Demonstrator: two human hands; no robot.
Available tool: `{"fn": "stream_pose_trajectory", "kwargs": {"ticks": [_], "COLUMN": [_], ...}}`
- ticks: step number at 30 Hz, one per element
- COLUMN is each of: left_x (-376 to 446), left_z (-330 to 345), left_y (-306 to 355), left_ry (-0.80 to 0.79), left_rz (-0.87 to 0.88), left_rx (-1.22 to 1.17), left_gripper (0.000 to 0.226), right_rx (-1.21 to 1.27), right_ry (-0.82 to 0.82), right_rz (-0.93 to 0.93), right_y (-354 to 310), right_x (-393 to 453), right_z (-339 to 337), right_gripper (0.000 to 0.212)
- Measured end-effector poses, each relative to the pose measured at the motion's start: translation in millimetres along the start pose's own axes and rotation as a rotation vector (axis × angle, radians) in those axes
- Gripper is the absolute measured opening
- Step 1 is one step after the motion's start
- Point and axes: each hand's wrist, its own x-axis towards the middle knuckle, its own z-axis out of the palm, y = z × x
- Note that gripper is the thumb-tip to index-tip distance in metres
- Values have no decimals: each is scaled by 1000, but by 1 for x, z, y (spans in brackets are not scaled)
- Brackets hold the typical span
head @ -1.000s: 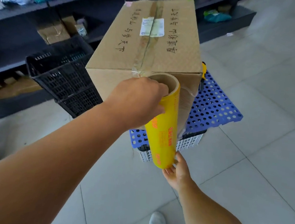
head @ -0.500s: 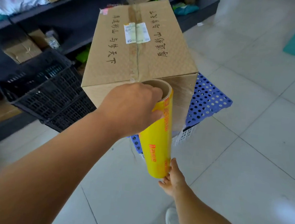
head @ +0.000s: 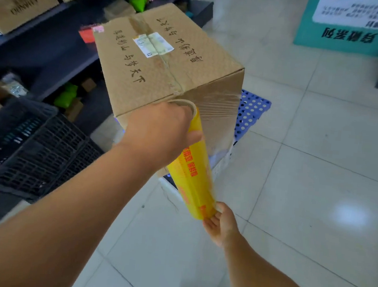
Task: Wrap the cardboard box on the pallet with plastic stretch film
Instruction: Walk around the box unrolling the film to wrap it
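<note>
Since a second ago I've carried the stretch film roll (head: 191,171) rightward round the cardboard box (head: 166,72) on the blue pallet (head: 252,112); film (head: 218,109) now spans its near face. My left hand (head: 161,134) curls over the top end, my right hand (head: 221,221) pinches the bottom. Slack could wrinkle or tear it. Handwritten Chinese characters and a white label (head: 153,45) mark the lid; red print on the roll is unreadable.

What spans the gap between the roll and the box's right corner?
In the head view, a stretched sheet of clear film runs from the yellow roll across the cardboard box.
</note>
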Motion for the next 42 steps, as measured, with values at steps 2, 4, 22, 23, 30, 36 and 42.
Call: {"fn": "stream_pose_trajectory", "kwargs": {"ticks": [2, 4, 22, 23, 30, 36, 42], "left_x": [-5, -6, -42, -46, -54, -61, -54], "left_z": [1, 0, -1, 3, 12, 11, 20], "left_y": [-10, -20, -65, -72, -132, -166, -205], "left_ry": [8, -9, 4, 2, -12, 81, 53], "left_rz": [62, 98, 33, 41, 242, 357, 465], "left_rx": [-29, -16, 42, 54, -33, -22, -62], "left_gripper": [23, 25, 40, 41, 27, 37, 16], "right_rx": [16, 45, -105, -79, 63, 105, 149], "right_ry": [8, 41, 38, 26, 98, 68, 33], "right_rz": [12, -11, 8, 12, -130, -184, -195], "right_y": [16, 27, 80, 87, 127, 151, 168], "right_x": [-3, -3, 5, 6, 14, 9, 16], "right_z": [6, 11, 32, 36, 81, 119, 152], "right_gripper": [38, 44, 61, 57, 48, 32, 40]}}
